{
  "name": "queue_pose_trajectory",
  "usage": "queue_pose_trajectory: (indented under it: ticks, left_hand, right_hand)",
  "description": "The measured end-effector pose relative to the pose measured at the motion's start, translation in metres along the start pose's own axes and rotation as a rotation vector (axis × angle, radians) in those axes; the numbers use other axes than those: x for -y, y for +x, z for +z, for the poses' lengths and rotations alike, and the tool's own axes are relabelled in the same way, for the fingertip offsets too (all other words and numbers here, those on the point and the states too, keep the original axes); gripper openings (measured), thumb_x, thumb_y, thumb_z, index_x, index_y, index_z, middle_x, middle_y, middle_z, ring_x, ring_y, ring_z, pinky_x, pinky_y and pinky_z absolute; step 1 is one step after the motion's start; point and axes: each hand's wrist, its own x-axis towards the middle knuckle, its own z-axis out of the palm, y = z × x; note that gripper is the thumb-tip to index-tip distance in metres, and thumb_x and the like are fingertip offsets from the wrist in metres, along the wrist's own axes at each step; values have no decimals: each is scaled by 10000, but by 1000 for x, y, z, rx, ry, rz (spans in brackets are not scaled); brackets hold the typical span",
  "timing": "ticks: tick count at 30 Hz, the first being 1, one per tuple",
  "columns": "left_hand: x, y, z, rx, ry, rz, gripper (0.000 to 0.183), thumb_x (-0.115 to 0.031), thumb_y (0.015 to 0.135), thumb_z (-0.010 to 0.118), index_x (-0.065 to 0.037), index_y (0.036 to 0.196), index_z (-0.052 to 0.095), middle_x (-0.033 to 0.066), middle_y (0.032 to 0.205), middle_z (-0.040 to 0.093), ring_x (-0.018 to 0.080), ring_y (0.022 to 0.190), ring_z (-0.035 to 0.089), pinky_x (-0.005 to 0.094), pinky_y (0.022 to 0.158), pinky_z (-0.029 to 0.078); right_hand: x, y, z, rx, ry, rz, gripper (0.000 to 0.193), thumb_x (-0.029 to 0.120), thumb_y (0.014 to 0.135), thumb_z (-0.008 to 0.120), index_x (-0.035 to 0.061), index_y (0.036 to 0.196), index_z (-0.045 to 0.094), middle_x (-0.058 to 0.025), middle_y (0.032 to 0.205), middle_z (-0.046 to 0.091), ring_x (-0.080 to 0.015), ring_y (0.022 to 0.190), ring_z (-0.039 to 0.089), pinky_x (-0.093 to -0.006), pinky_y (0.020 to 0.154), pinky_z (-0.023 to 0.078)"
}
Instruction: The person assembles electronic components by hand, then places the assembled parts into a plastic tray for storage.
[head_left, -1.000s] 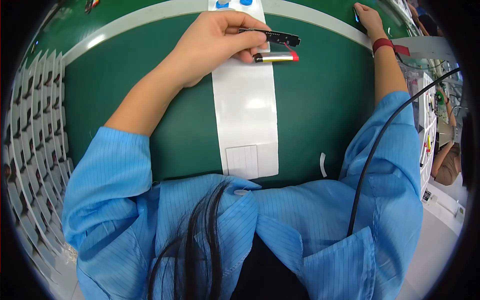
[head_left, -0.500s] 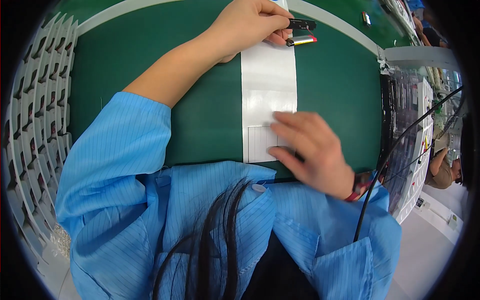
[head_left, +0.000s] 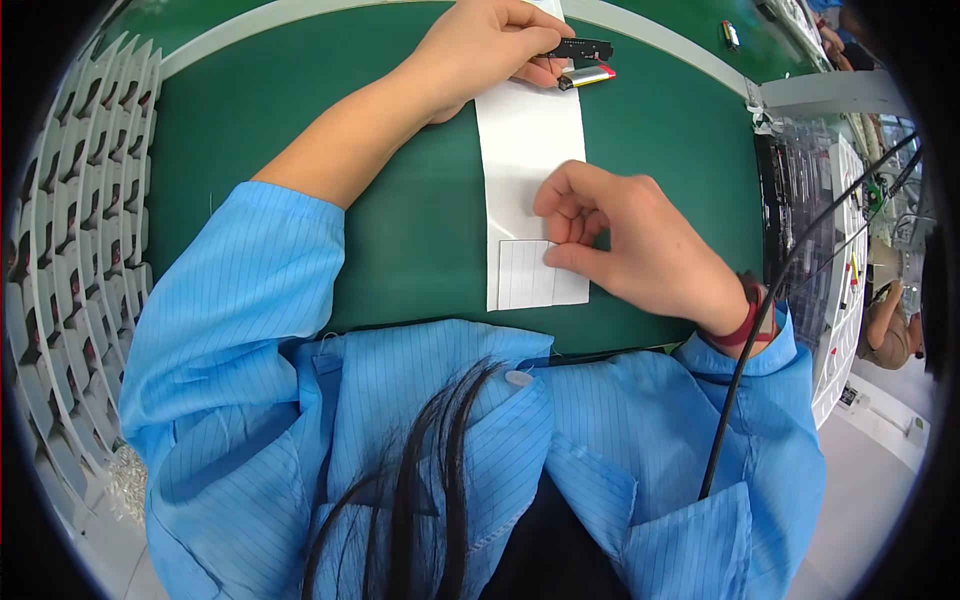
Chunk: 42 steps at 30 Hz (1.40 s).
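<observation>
At the far end of a white backing strip (head_left: 530,140), my left hand (head_left: 480,50) is closed on a small black circuit board (head_left: 590,49). A silver battery cell (head_left: 590,77) with a red end hangs beside the board, just below my fingers. My right hand (head_left: 645,240) is over the near half of the strip, fingers curled and thumb stretched toward them. Its thumb tip is at a white piece of paper with thin ruled lines (head_left: 520,275), at the strip's near end. Whatever may be between thumb and fingers is too small to make out.
A green mat (head_left: 400,250) lies under the strip. Stacked white trays (head_left: 90,180) stand along the left; clear plastic trays (head_left: 795,200) are at the right. A black cable (head_left: 760,330) crosses the right side. Another battery (head_left: 731,36) lies beyond the white rail. Other people are at far right.
My right hand's spread fingers have curled in and its wrist has moved right. My left hand, with the board and battery, has shifted slightly left.
</observation>
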Motion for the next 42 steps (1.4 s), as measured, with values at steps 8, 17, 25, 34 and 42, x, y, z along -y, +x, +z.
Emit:
queue_pose_trajectory:
  ticks: [8, 17, 25, 34, 42]
  left_hand:
    - [1, -4, 1, -21, 43, 56, 278, -118, 883, 494, 66, 1079, 564, 135, 915, 622, 120, 781, 613, 193, 723, 515]
    - [-4, -4, 2, -54, -110, 66, 289, -121, 887, 510, 57, 1112, 547, 137, 958, 617, 138, 858, 607, 215, 773, 510]
    - [-6, -6, 0, 21, -154, 14, 282, -129, 898, 498, 60, 1100, 553, 168, 993, 605, 185, 871, 626, 236, 808, 515]
    - [-11, -6, 0, -3, -140, -41, 295, -130, 904, 491, 76, 1109, 538, 181, 1003, 601, 195, 889, 627, 239, 813, 516]
    - [-12, -7, 0, 24, -122, -34, 303, -134, 909, 484, 88, 1109, 532, 191, 985, 607, 195, 889, 627, 239, 801, 519]
  right_hand:
    - [19, -63, -10, -24, -193, -710, 107, 8, 728, 610, 16, 833, 594, -76, 777, 595, -195, 649, 586, -272, 594, 497]
    - [-30, 31, -47, 6, 481, 55, 184, -51, 730, 634, 5, 877, 537, 1, 746, 579, -42, 668, 540, -170, 608, 443]
    - [-35, 54, -65, -593, 807, -371, 153, 17, 784, 622, 16, 918, 548, -48, 821, 620, -97, 758, 562, -199, 695, 419]
    - [-63, 72, -63, -595, 798, -296, 155, 27, 788, 637, 5, 923, 565, -80, 864, 637, -129, 829, 599, -215, 782, 441]
    - [-64, 74, -61, -626, 826, -297, 158, 18, 784, 638, -6, 924, 567, -90, 860, 637, -136, 815, 604, -214, 768, 452]
